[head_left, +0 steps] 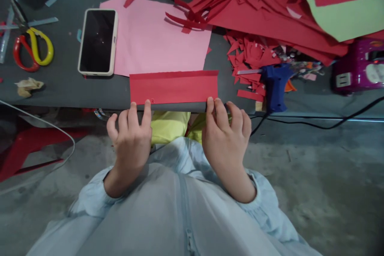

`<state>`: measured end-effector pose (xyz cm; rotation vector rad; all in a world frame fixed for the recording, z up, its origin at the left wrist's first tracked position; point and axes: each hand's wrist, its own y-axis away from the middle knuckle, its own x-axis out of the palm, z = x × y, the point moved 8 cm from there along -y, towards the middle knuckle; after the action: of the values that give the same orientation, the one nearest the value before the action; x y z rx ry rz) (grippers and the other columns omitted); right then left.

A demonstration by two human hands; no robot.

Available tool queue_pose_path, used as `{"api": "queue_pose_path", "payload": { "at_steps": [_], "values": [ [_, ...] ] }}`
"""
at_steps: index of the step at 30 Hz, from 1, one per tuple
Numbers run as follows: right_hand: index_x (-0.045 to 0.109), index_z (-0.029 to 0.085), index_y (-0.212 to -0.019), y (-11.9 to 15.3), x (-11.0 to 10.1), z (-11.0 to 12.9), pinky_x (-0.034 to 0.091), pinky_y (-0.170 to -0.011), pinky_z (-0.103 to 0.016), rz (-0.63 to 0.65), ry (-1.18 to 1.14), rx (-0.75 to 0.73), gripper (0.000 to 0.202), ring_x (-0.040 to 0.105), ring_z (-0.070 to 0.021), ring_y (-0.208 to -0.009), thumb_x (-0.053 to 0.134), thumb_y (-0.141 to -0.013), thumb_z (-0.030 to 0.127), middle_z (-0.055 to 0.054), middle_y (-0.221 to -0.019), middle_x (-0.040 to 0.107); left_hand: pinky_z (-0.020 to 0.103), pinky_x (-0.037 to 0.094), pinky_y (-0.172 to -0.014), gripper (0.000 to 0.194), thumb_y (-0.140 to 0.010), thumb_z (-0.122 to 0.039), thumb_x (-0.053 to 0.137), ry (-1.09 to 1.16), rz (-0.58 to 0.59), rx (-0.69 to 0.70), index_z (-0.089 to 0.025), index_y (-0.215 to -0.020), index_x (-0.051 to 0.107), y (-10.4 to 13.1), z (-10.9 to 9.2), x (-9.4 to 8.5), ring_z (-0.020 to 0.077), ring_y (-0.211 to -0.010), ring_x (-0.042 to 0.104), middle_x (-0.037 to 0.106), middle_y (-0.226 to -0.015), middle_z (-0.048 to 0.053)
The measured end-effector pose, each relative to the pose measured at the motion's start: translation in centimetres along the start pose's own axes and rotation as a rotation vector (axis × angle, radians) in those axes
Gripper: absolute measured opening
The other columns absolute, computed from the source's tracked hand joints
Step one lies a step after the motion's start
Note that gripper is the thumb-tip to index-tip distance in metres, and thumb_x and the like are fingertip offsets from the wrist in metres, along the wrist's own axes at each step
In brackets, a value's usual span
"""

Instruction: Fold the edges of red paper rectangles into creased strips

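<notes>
A folded red paper strip (pixel 174 88) lies along the table's front edge, with a crease line along its far side. At its near left edge rests my left hand (pixel 132 136), index and middle fingertips on or just at the paper, fingers apart. My right hand (pixel 226 140) touches the near right corner with its index fingertip, its other fingers stretched out beside the paper. Both thumbs are hidden from view. Behind the strip lies a large sheet of pink paper (pixel 162 44).
A phone (pixel 97 42) overlaps the pink sheet. Scissors (pixel 33 44) lie at the left. To the right are a blue glue gun (pixel 275 88), red paper scraps (pixel 252 54), stacked red paper (pixel 270 20) and a purple box-shaped object (pixel 358 68). A black cable (pixel 318 127) runs along the edge.
</notes>
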<state>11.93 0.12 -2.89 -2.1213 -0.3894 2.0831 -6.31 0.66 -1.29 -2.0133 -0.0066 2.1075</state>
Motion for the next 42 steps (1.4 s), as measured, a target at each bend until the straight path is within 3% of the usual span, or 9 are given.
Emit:
{"api": "queue_pose_path", "payload": {
  "at_steps": [7,13,21,26,31,37,42],
  "values": [
    [0.049,0.009,-0.145,0.2,0.1,0.1,0.038,-0.110,-0.048,-0.036,0.038,-0.029,0.050,0.053,-0.0301,-0.127,0.045,-0.096,0.015,-0.013,-0.138,0.062,0.061,0.040,-0.100,0.057,-0.088,-0.017,0.054,-0.024,-0.019,0.035,-0.021,-0.145,0.049,0.1,-0.2,0.2,0.0315,-0.103,0.062,0.061,-0.131,0.023],
    [0.039,0.015,-0.152,0.4,0.7,-0.2,0.035,-0.113,-0.053,0.004,-0.036,0.005,0.056,0.049,-0.0298,-0.133,0.042,-0.096,0.015,-0.015,-0.140,0.060,0.059,0.043,-0.100,0.055,-0.090,-0.021,0.053,-0.018,-0.053,0.045,-0.022,-0.145,0.049,-0.2,-0.2,0.1,0.0285,-0.098,0.062,0.063,-0.126,0.022],
    [0.039,0.014,-0.152,0.3,0.9,-0.3,0.034,-0.113,-0.054,0.020,-0.052,0.012,0.055,0.047,-0.0300,-0.135,0.042,-0.097,0.015,-0.016,-0.141,0.059,0.058,0.044,-0.100,0.049,-0.094,-0.023,0.053,-0.036,-0.064,0.064,-0.024,-0.143,0.052,-0.5,-0.6,0.0,0.0260,-0.096,0.062,0.063,-0.123,0.021],
    [0.042,0.011,-0.150,0.4,0.7,-0.1,0.036,-0.112,-0.052,-0.016,-0.023,-0.012,0.053,0.049,-0.0304,-0.132,0.043,-0.097,0.015,-0.016,-0.139,0.060,0.061,0.040,-0.104,0.047,-0.094,-0.021,0.048,0.042,-0.038,0.028,-0.023,-0.140,0.055,-0.5,-0.3,0.1,0.0266,-0.096,0.062,0.063,-0.124,0.020],
    [0.041,0.013,-0.151,0.3,0.6,-0.2,0.036,-0.113,-0.052,-0.005,-0.024,-0.004,0.054,0.050,-0.0306,-0.132,0.042,-0.097,0.016,-0.015,-0.140,0.060,0.058,0.039,-0.105,0.046,-0.093,-0.020,0.046,-0.003,-0.041,0.045,-0.017,-0.137,0.057,-1.0,-0.1,-0.4,0.0256,-0.091,0.062,0.067,-0.112,0.018],
    [0.043,0.011,-0.149,0.3,0.5,-0.1,0.037,-0.113,-0.053,-0.003,-0.033,-0.003,0.052,0.051,-0.0318,-0.131,0.042,-0.098,0.016,-0.016,-0.140,0.060,0.058,0.032,-0.110,0.046,-0.094,-0.020,0.049,0.175,0.042,0.031,-0.027,-0.138,0.056,-1.6,0.5,-0.1,0.0257,-0.098,0.062,0.064,-0.109,0.014],
    [0.043,0.011,-0.149,0.3,0.6,-0.2,0.036,-0.113,-0.053,-0.002,-0.055,0.006,0.052,0.050,-0.0313,-0.133,0.041,-0.098,0.015,-0.017,-0.140,0.060,0.058,0.031,-0.111,0.044,-0.095,-0.020,0.046,0.102,0.074,0.109,-0.027,-0.136,0.058,-1.8,0.3,-0.3,0.0253,-0.097,0.063,0.062,-0.102,0.011]
  ]
}}
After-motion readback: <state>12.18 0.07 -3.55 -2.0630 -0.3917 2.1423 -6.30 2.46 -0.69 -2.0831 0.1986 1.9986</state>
